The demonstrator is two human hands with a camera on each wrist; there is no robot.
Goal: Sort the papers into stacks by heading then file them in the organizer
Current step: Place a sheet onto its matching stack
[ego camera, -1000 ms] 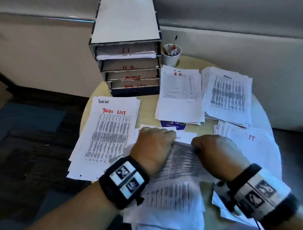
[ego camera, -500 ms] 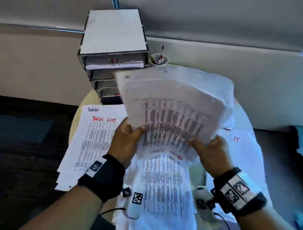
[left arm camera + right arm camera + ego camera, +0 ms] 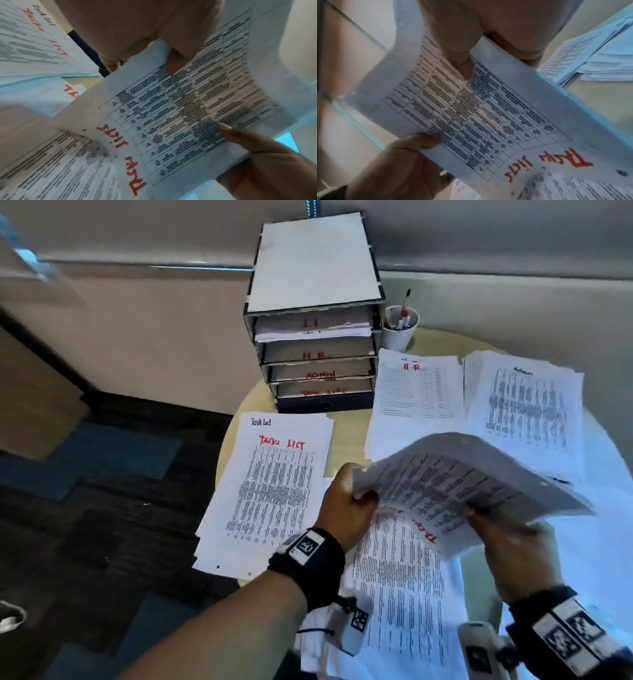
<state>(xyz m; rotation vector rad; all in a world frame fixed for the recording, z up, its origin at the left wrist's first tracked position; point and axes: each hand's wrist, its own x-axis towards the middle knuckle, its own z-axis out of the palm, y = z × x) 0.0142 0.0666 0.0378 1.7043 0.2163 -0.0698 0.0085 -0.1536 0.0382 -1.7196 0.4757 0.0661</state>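
Both hands hold a curved bundle of printed sheets (image 3: 455, 484) above the table, headed "Task lists" in red (image 3: 120, 155). My left hand (image 3: 359, 494) grips its left edge, thumb on top (image 3: 171, 60). My right hand (image 3: 479, 511) grips the near right edge, thumb on the print (image 3: 464, 67). Beneath them lies a loose pile of sheets (image 3: 400, 594). The Task List stack (image 3: 274, 484) lies to the left, the H.R. stack (image 3: 414, 395) and Admin stack (image 3: 527, 402) further back. The grey organizer (image 3: 315, 268) stands behind, with papers in its top tray (image 3: 308, 332).
A white cup of pens (image 3: 400, 332) stands right of the organizer. The round table's left edge (image 3: 233, 422) drops to dark carpet (image 3: 102, 508). A pale wall runs behind. More white sheets (image 3: 606, 508) cover the table's right side.
Both hands lifted a bundle off the pile and held it upright. It has since tipped lower and flatter, towards the right.
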